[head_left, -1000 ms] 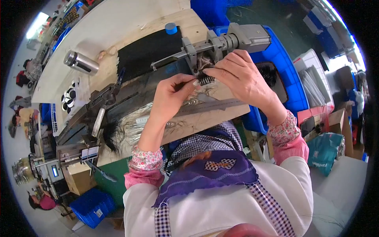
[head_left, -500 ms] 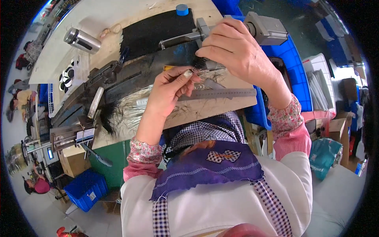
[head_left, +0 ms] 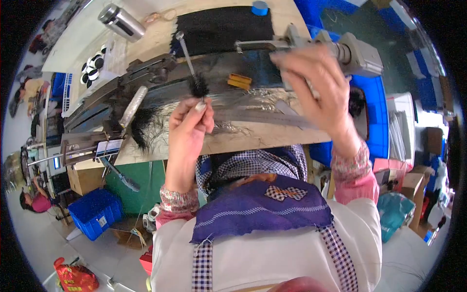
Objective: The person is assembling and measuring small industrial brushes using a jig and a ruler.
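My left hand (head_left: 190, 119) is closed in a pinch on the lower end of a small wire brush (head_left: 198, 85). Its black bristles stand just above my fingertips, and a thin metal stem rises from them to a loop at the top. My right hand (head_left: 318, 87), blurred by motion, is beside the grey motor (head_left: 362, 53) at the right of the bench; its fingers look apart and I see nothing in them. Left of it a metal arm with a hooked end (head_left: 255, 45) reaches over the dark machine bed (head_left: 233, 65). A yellow block (head_left: 239, 81) lies on that bed.
A steel ruler (head_left: 272, 118) and loose wires and bristles lie along the bench's near edge. Black cloth (head_left: 224, 29), blue tape (head_left: 260, 8) and a steel flask (head_left: 121, 22) are behind. Blue crates (head_left: 374, 107) stand at the right. A metal lever (head_left: 134, 107) juts up at the left.
My left hand has moved left with the brush, which now points upward away from the machine. My right hand has shifted right and down, off the metal arm. The view has turned slightly.
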`<state>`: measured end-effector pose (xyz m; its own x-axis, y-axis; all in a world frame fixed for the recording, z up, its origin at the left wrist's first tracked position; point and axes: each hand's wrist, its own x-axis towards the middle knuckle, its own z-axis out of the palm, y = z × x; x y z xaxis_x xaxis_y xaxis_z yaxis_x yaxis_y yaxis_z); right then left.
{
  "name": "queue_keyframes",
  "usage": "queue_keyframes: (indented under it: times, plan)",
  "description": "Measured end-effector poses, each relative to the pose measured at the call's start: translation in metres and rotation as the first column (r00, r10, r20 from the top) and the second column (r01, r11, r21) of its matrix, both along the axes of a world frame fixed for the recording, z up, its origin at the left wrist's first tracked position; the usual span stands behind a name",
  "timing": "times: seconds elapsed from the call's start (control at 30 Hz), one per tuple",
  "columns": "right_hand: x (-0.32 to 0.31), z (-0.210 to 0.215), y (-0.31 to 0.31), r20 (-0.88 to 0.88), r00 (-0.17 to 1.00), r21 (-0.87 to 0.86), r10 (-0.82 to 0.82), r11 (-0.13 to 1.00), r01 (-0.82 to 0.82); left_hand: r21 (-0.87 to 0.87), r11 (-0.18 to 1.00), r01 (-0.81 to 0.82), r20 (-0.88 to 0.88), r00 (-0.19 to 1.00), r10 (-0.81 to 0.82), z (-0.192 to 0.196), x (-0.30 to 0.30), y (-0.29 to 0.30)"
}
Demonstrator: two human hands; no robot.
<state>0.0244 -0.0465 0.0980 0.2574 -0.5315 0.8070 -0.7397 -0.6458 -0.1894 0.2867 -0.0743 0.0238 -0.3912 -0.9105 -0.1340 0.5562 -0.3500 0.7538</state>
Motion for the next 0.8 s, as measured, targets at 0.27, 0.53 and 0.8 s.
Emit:
queue_keyframes:
  times: [0.27, 0.53, 0.8]
  plan:
    - [0.063, -0.081, -0.008, 0.048, 0.977, 0.503, 0.206, 0.841, -0.202, 0.093, 0.994, -0.056, -0.2, 0.977, 0.073, -0.016, 0.027, 0.018]
    - [0.094, -0.105, -0.098, -0.032, 0.999, 0.371, 0.025, 0.928, -0.011, 0.147, 0.989, 0.013, -0.169, 0.986, 0.012, -0.015, 0.035, 0.027]
    - [0.081, -0.087, -0.012, -0.032, 0.999, 0.423, 0.019, 0.906, -0.003, 0.077, 0.988, 0.135, -0.143, 0.982, -0.123, -0.027, 0.026, 0.022]
